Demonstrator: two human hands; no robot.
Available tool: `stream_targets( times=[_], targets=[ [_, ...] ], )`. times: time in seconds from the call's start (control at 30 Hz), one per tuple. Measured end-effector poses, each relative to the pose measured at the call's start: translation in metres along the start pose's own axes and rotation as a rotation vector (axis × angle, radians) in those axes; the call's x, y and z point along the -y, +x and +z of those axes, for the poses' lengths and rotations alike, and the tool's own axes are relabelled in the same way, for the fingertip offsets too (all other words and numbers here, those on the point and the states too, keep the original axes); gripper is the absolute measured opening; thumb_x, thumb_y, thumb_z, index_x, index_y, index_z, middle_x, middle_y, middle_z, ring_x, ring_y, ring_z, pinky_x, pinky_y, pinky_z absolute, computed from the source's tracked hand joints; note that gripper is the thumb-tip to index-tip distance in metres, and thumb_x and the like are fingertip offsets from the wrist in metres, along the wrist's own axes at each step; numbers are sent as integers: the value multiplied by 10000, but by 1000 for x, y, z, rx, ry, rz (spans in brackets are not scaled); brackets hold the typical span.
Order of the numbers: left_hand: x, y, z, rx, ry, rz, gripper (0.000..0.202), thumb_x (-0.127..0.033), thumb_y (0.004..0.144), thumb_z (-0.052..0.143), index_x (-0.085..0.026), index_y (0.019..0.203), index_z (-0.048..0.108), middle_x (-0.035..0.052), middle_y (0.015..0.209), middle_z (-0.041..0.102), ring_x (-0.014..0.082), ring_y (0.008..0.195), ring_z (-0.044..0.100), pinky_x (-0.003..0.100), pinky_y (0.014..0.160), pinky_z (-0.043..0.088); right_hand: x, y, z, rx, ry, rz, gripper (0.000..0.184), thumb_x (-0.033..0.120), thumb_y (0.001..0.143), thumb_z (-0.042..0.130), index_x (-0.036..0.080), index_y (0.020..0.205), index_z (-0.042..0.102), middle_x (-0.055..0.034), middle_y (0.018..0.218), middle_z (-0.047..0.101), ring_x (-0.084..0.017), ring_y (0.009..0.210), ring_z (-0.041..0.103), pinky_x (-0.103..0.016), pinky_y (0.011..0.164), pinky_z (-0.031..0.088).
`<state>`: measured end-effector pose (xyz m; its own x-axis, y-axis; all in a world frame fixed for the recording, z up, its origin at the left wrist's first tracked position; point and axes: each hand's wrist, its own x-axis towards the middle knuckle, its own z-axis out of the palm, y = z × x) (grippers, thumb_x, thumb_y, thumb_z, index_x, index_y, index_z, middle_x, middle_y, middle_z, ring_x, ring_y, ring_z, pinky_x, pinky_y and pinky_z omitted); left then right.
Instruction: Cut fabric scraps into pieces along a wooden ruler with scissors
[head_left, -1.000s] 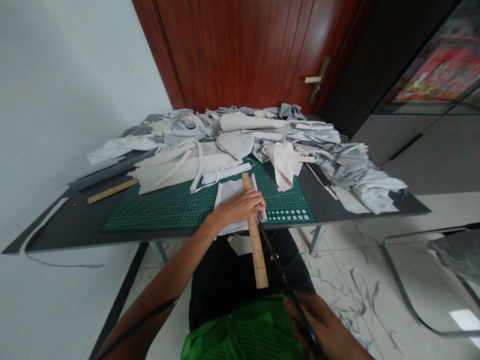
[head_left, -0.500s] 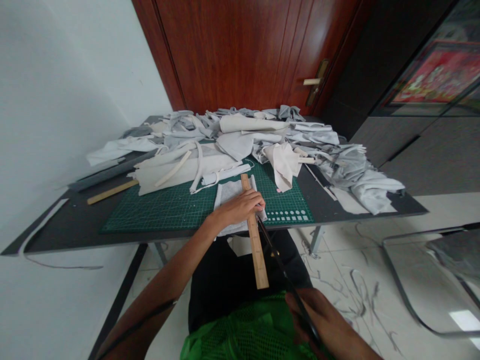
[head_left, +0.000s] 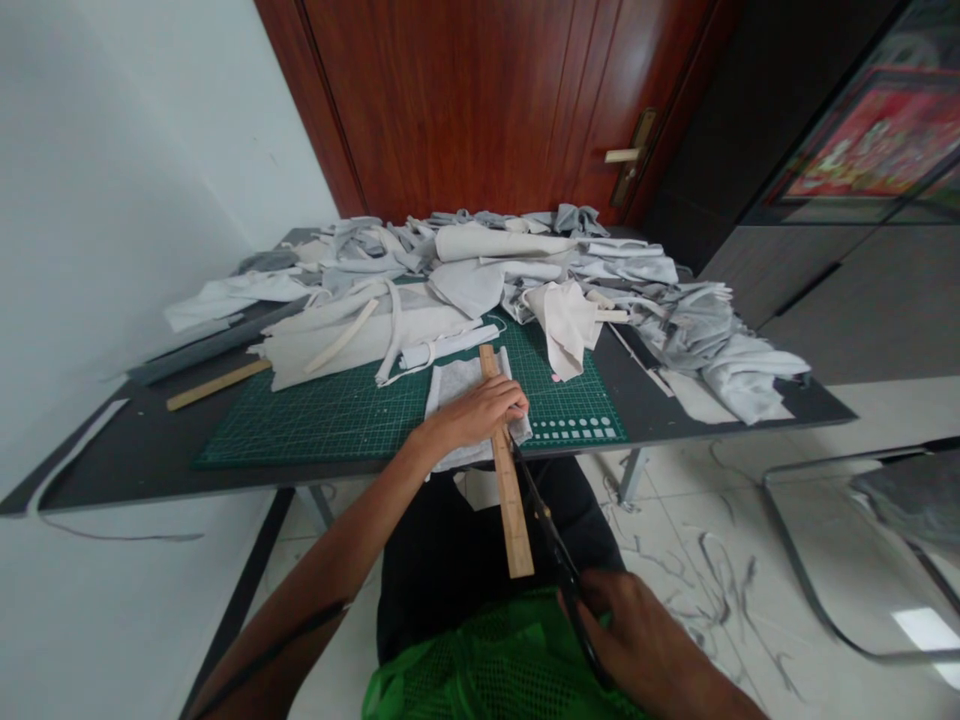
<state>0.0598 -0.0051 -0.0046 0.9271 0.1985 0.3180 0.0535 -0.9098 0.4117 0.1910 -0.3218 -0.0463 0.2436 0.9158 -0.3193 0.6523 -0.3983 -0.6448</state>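
- Left hand (head_left: 480,412) curled over ruler (head_left: 506,490), pressing it onto fabric (head_left: 450,392) on mat (head_left: 337,430).
- Scissors (head_left: 559,555) gripped by right hand (head_left: 645,640) at 5 o'clock, lying along ruler edge.

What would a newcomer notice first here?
A big heap of pale fabric offcuts covers the far half of the dark table. Nearer, on a green cutting mat, the left hand presses a wooden ruler onto a pale fabric piece, while the right hand grips long scissors. Grey scraps litter the floor.
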Motion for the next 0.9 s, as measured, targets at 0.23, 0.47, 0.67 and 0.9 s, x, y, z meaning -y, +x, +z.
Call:
stream_targets(
  times=[0.23,0.47,0.67,0.9],
  targets=[
    [1,-1,1,-10,10,20,168,-273,1087,462,-207,959,547,50,1005,618,218,1019,560,365,967,457,12,2,-10,156,50,-8,527,614,966,511,175,974,803,-113,973,785,-283,982,725,-348,862,539],
    [1,0,0,-18,-17,5,212,-301,1098,432,-206,940,535,50,987,615,219,1003,556,364,955,454,-6,0,1,-83,-201,-190,408,504,969,555,180,967,803,-104,883,782,-261,830,739,-323,728,534],
    [0,0,0,-10,-17,4,205,-304,1094,440,-210,942,541,50,990,618,220,990,555,368,953,449,-10,-5,2,-391,-601,-446,238,343,984,606,183,944,777,-101,785,749,-190,586,644,-290,532,397],
    [-2,0,-1,-16,-4,-3,180,-268,1083,467,-209,929,537,47,977,612,219,990,550,364,939,453,3,-3,-13,-441,-780,-531,192,285,999,620,187,859,709,-39,634,628,-120,474,518,-260,462,255]
  ],
)
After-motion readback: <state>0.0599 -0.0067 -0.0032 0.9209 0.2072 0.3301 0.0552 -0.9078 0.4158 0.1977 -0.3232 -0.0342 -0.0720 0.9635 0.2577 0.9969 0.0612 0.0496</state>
